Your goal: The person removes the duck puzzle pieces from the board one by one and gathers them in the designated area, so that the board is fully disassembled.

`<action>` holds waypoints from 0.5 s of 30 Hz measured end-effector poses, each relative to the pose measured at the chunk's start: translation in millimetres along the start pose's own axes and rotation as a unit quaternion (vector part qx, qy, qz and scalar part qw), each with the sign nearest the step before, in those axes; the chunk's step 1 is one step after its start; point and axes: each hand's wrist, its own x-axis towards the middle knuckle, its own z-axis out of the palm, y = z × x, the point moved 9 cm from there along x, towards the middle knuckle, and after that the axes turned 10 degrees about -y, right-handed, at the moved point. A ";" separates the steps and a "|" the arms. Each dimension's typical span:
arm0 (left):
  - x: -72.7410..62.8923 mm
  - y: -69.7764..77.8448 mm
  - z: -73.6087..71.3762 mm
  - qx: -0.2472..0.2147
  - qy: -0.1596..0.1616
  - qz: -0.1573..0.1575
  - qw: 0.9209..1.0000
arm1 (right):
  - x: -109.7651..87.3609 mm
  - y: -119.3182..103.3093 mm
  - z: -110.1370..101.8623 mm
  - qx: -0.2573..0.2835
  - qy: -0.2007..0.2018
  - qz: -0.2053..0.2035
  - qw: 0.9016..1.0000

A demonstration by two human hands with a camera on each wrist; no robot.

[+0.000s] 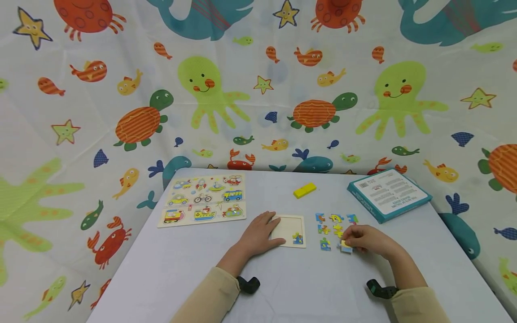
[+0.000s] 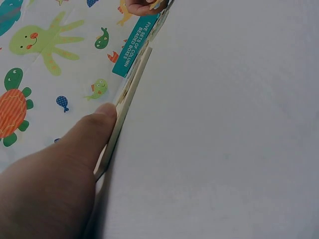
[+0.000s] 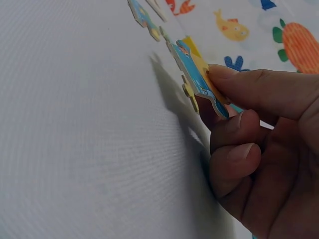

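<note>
A square wooden puzzle tray (image 1: pixel 278 243) lies in the middle of the table, with one jigsaw piece (image 1: pixel 297 238) in its lower right corner. My left hand (image 1: pixel 259 234) rests at the tray's left side, its thumb (image 2: pixel 102 122) laid along the near edge. To the right of the tray several loose jigsaw pieces (image 1: pixel 325 244) lie in rough rows. My right hand (image 1: pixel 369 241) pinches a blue and yellow jigsaw piece (image 3: pixel 194 69) between thumb and fingers at the near right of these rows. In the right wrist view that piece is tilted and raised off the table.
A wooden vehicle puzzle board (image 1: pixel 203 199) lies at the back left. Behind the loose pieces is a yellow block (image 1: pixel 304 190). A teal and white box (image 1: pixel 389 195) lies at the back right. A sea-animal curtain (image 1: pixel 258 103) hangs behind the table.
</note>
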 end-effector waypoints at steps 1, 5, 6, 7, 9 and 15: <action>0.0 0.1 0.0 0.001 0.000 0.000 1.000 | 0.1 0.4 0.1 0.000 0.001 0.000 1.000; 0.4 -0.1 0.3 0.000 0.000 0.001 1.000 | 0.7 0.9 0.3 -0.006 0.004 0.001 1.000; 0.6 -0.4 0.5 0.000 0.000 0.000 1.000 | 0.9 0.9 0.4 -0.008 0.005 0.002 1.000; 0.7 -0.6 0.5 0.000 0.000 0.000 1.000 | 1.2 1.1 0.5 -0.010 0.007 0.003 1.000; 1.1 -0.9 0.6 -0.001 0.001 0.001 1.000 | 1.8 1.0 0.8 -0.018 0.009 0.004 1.000; 1.7 -1.0 0.3 0.002 0.003 0.002 1.000 | 3.2 2.0 1.7 -0.035 0.016 0.009 0.999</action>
